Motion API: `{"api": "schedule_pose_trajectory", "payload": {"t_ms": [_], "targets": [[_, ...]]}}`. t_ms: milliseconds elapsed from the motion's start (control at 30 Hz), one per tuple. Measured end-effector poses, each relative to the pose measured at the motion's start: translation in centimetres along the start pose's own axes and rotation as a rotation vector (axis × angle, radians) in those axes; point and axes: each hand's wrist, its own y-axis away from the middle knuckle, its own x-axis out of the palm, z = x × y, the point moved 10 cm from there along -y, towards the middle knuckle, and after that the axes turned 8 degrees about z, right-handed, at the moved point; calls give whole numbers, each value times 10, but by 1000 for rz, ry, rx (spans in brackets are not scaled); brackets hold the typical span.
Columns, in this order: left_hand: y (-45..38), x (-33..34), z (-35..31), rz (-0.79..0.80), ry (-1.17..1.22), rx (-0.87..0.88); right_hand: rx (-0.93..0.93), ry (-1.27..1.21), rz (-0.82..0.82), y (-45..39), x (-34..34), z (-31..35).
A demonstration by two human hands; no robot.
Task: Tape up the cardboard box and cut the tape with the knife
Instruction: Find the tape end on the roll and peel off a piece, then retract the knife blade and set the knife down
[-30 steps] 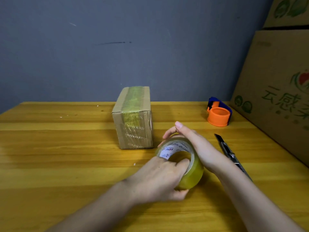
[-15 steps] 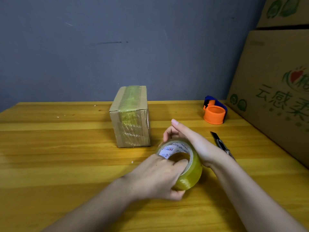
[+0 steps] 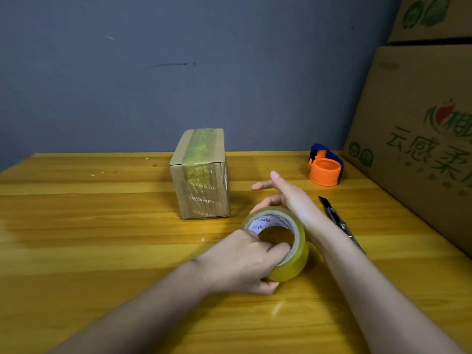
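Tape roll [image 3: 286,241] sits clasped in left grip [image 3: 245,261]; right grip [image 3: 288,195] released behind it.

I see an orange-and-blue tape dispenser [image 3: 325,166] on the wooden table [image 3: 76,226] — printed cartons [image 3: 419,139] stacked just beside it.

Evenly and softly lit from above, moderately bright. Pale glare streaks across the glossy tabletop [image 3: 76,226]. Soft shadows under both forearms and beside the cardboard box [image 3: 201,175]. Slightly soft focus throughout; wide-angle bending at the edges.
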Motion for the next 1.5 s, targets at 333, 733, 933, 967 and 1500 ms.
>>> {"api": "schedule_pose_trajectory", "payload": {"t_ms": [333,733,933,967,1500], "targets": [[-35,-28,60,-40,292,-458,-148,369,-380,16,-59,36],[-118,-7,110,79,73,-498,83,844,-471,-30,-123,41],[-140,35,134,88,180,-590,270,1007,-442,-65,-148,12],[-143,40,137,94,191,-600,285,1009,-439,-70,-150,9],[-158,76,155,189,287,-581,409,1214,-411,-103,-156,-11]]}}
